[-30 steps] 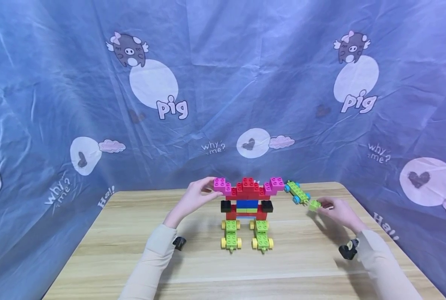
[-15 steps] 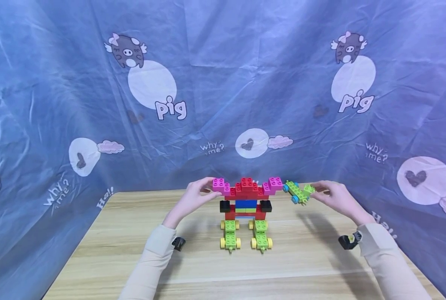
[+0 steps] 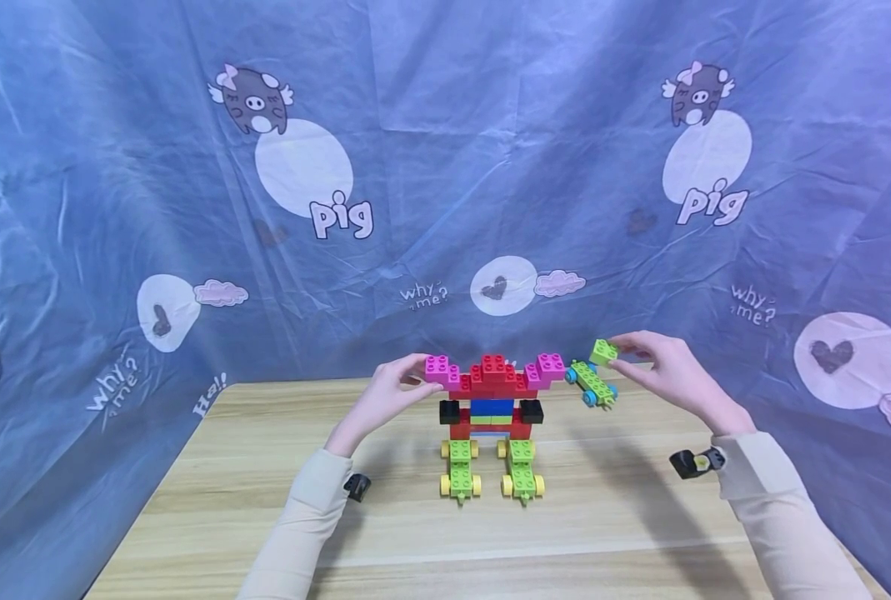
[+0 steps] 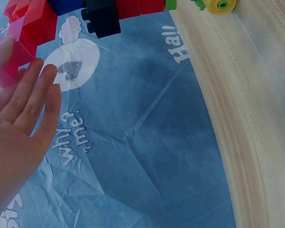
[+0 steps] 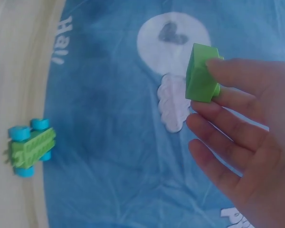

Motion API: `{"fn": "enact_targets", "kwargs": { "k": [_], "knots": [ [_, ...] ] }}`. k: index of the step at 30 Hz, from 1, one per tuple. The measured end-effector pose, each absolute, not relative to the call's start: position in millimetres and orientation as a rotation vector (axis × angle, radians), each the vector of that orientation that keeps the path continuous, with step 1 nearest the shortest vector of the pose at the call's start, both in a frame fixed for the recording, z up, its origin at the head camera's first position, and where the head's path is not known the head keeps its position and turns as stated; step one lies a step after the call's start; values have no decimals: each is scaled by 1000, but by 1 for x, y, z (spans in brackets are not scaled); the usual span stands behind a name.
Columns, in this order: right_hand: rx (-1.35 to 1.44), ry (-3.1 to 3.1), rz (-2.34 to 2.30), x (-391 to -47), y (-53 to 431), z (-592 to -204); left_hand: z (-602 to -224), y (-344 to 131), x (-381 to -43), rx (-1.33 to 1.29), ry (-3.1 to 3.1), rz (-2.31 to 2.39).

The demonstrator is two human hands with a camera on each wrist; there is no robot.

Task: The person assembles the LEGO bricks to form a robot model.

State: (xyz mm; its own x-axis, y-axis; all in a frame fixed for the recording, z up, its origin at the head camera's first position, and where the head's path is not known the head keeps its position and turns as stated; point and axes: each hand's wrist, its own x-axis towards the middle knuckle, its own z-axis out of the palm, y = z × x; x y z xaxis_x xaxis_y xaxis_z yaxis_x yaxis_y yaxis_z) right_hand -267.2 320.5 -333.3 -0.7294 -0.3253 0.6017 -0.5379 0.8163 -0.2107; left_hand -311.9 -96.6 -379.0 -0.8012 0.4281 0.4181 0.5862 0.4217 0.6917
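A robot-like figure of building bricks (image 3: 493, 385) stands on the table, with pink arms, a red top, a blue middle and black side bricks. Its feet are two lime wheeled bases (image 3: 522, 475) with yellow wheels. My left hand (image 3: 387, 398) pinches the pink brick (image 3: 437, 367) at the end of the figure's left-side arm. Raised at the right, my right hand (image 3: 663, 371) pinches a lime green brick (image 5: 202, 73) between thumb and fingers, its studs turned toward the palm in the right wrist view. Behind and below it sits a lime wheeled base with blue wheels (image 3: 592, 385).
The wooden table (image 3: 385, 542) ends at a back edge just behind the figure. A blue printed cloth (image 3: 445, 167) hangs behind and along both sides. Small black wrist cameras (image 3: 696, 463) stick out from the sleeves.
My right hand has risen with the lime brick, moving up and left from beside the blue-wheeled base to above it. The left hand has stayed at the pink brick.
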Motion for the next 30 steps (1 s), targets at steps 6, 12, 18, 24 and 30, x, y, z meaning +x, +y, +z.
{"fn": "enact_targets", "kwargs": {
  "k": [6,12,18,24,30],
  "knots": [
    [617,-2463,509,-266,308,-321,-380,-96,-312,-898,-2495,-1335],
    [649,-2461,532,-267,294,-309,-380,-96,-312,-899,-2488,-1365],
    [739,-2438,532,-269,276,-300,-380,-96,-313,-907,-2484,-1369],
    [836,-2408,533,-270,257,-296,-379,-97,-312,-898,-2489,-1352],
    [898,-2430,549,-268,239,-294,-380,-97,-312,-898,-2504,-1355]
  ]
}}
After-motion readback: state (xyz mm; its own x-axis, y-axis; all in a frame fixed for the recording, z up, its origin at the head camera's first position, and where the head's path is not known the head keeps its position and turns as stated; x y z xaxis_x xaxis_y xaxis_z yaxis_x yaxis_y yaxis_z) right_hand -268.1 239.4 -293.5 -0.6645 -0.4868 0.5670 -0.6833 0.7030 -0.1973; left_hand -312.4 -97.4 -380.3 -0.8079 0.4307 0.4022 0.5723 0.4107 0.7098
